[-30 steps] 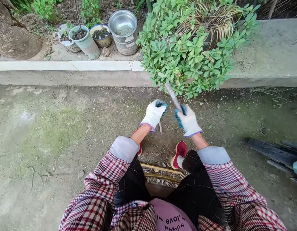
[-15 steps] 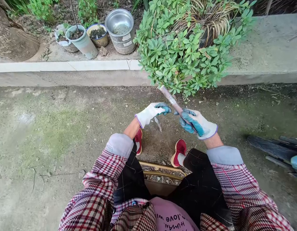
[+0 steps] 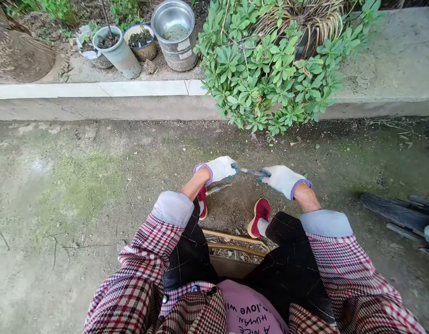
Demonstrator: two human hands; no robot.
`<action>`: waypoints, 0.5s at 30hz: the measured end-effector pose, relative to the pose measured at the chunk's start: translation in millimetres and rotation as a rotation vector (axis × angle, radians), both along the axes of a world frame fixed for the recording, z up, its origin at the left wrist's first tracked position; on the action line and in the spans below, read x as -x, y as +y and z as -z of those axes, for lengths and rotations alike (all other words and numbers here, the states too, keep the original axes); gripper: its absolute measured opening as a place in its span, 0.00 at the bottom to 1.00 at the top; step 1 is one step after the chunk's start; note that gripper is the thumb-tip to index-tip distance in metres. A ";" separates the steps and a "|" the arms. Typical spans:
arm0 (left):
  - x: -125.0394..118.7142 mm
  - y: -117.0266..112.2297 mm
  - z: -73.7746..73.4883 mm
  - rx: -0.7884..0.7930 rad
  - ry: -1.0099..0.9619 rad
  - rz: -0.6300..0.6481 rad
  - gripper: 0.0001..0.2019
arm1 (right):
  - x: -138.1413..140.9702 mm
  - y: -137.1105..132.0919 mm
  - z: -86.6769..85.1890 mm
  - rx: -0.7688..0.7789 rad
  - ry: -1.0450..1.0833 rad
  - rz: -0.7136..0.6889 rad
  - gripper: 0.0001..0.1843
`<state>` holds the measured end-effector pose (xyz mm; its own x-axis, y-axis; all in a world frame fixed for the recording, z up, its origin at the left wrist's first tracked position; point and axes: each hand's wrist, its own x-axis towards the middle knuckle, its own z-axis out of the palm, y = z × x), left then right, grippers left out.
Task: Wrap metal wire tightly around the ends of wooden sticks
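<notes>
My left hand (image 3: 221, 168), in a white knitted glove with teal coating on the fingers, is closed at the silver-banded end of a slim brown rod (image 3: 253, 172). My right hand (image 3: 279, 178), gloved alike, grips the rod's other end, so it spans level between both hands. Its far tip is hidden in my left fingers, and its exact kind cannot be made out. Below my left hand shows a second slim piece (image 3: 218, 189) with a pale end, near my red shoe (image 3: 202, 203). Whether the left hand touches that piece is unclear.
A yellow metal frame (image 3: 235, 235) lies between my legs. Ahead runs a low ledge (image 3: 137, 89) with pots, a metal pail (image 3: 177, 51) and a leafy green plant (image 3: 263, 79) overhanging it. A black tyre (image 3: 391, 208) stands at the right.
The rod has swung from pointing up and forward to lying level between my hands. My left fingers have come onto its banded end. The second piece below has turned more sideways.
</notes>
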<state>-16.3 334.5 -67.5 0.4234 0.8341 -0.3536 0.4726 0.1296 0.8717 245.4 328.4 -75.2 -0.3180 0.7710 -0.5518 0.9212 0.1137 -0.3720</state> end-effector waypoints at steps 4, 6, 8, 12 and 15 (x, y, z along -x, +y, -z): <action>-10.1 2.3 -2.9 -0.006 -0.065 -0.070 0.09 | -7.9 10.7 -6.1 -0.200 0.162 0.361 0.12; -13.7 2.2 -4.3 0.014 -0.154 -0.099 0.10 | -5.9 9.6 -13.1 -0.161 0.375 0.557 0.15; -16.6 2.4 -4.3 0.051 -0.238 -0.128 0.09 | -1.5 5.4 -22.8 -0.039 0.582 0.668 0.19; -16.9 5.9 -1.0 0.084 -0.254 -0.158 0.07 | 2.1 -4.0 -44.2 0.224 0.912 0.653 0.28; -10.5 9.6 0.0 0.089 -0.242 -0.212 0.05 | -4.4 -7.7 -51.3 0.390 0.912 0.484 0.29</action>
<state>-5.9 344.0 -67.5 0.3241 0.8829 -0.3397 0.2072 0.2841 0.9362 249.8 320.7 -23.9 -0.4409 0.7479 -0.4963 0.1984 -0.4580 -0.8665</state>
